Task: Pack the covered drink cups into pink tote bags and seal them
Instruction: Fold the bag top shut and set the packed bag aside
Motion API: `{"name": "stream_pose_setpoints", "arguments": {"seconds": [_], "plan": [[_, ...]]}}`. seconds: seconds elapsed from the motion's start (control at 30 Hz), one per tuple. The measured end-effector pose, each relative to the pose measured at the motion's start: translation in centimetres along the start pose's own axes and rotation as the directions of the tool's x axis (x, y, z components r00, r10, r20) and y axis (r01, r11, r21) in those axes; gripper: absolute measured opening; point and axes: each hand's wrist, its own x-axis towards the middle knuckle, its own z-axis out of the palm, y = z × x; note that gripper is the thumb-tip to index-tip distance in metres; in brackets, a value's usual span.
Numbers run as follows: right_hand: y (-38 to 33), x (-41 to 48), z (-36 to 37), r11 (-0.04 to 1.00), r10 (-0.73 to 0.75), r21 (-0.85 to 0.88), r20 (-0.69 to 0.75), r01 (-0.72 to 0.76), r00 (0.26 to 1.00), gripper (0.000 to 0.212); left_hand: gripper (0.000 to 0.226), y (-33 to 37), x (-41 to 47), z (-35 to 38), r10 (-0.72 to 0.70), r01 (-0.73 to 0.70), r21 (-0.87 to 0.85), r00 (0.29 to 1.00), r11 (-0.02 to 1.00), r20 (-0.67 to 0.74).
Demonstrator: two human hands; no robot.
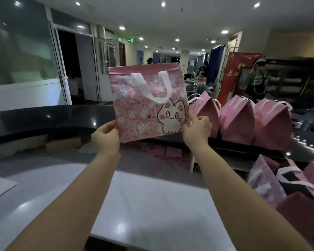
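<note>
— Where is our flat pink tote bag [147, 102]?
— Up in the air before the black counter [43, 120]. Our left hand [105, 136] pinches its lower left corner and our right hand [196, 127] pinches the lower right edge.
— Any room around its edges?
— Open air to the left and above. Three packed pink bags [237, 120] stand just to its right. Further bags [279, 180] lie at the lower right, beside the white worktop [152, 205].

Black curved counter [43, 116], red banner [233, 75], white tabletop [152, 205], cardboard box [63, 143]
</note>
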Motion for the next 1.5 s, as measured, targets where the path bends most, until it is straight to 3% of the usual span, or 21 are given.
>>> {"name": "stream_pose_setpoints", "arguments": {"seconds": [0.07,0.2,0.33,0.43,0.67,0.8,0.97,1.03,1.13,1.2,1.3,1.4,1.5], "plan": [[-0.3,2.2,0.8,0.997,0.027,0.074,0.083,-0.033,0.996,0.066,0.004,-1.1,1.2,1.7,0.031,-0.03,0.037,0.999,0.999,-0.037],[-1.0,4.4,4.3,0.928,-0.043,0.367,0.29,-0.069,0.956,0.085,0.016,-4.1,4.0,4.4,0.082,-0.07,0.138,0.993,0.988,-0.08],[-0.6,5.6,9.5,0.852,-0.117,0.511,0.402,-0.116,0.908,0.076,0.018,-7.5,7.0,7.3,0.099,-0.085,0.211,0.993,0.974,-0.058],[0.1,7.7,13.4,0.844,-0.087,0.501,0.477,-0.19,0.874,0.07,0.018,-10.3,9.6,9.2,0.061,-0.058,0.224,0.998,0.973,-0.006],[2.0,13.5,19.5,0.856,0.007,0.44,0.518,-0.273,0.855,0.09,0.014,-16.5,15.7,12.4,0.007,-0.061,0.282,0.982,0.957,0.189],[3.2,16.0,21.5,0.849,0.072,0.43,0.484,-0.308,0.872,0.09,0.018,-19.1,17.7,13.7,-0.006,-0.125,0.345,0.936,0.93,0.353],[4.1,17.8,23.5,0.798,0.182,0.472,0.401,-0.373,0.898,0.094,0.02,-20.5,19.8,13.7,-0.035,-0.257,0.406,0.808,0.877,0.588],[4.0,18.2,24.3,0.807,0.217,0.468,0.331,-0.36,0.918,0.098,0.019,-20.1,21.2,13.4,0.031,-0.309,0.382,0.811,0.871,0.585],[3.5,19.1,25.4,0.863,0.211,0.435,0.156,-0.258,0.965,0.095,0.033,-19.4,24.7,13.4,0.137,-0.332,0.424,0.894,0.842,0.427],[3.1,19.6,25.9,0.887,0.187,0.414,0.082,-0.204,0.979,0.089,0.057,-19.0,27.3,13.7,0.099,-0.276,0.508,0.932,0.816,0.349],[3.2,20.2,26.2,0.918,0.185,0.352,0.025,-0.182,0.982,0.078,0.076,-19.3,29.8,14.7,-0.068,-0.218,0.549,0.889,0.807,0.452],[4.1,20.6,25.9,0.912,0.244,0.35,-0.04,-0.215,0.969,0.067,0.05,-20.3,29.5,15.9,-0.143,-0.207,0.525,0.823,0.825,0.55],[5.2,21.1,25.2,0.884,0.29,0.405,-0.086,-0.233,0.953,0.058,0.031,-21.3,28.3,17.4,-0.123,-0.206,0.478,0.813,0.854,0.57]]}}
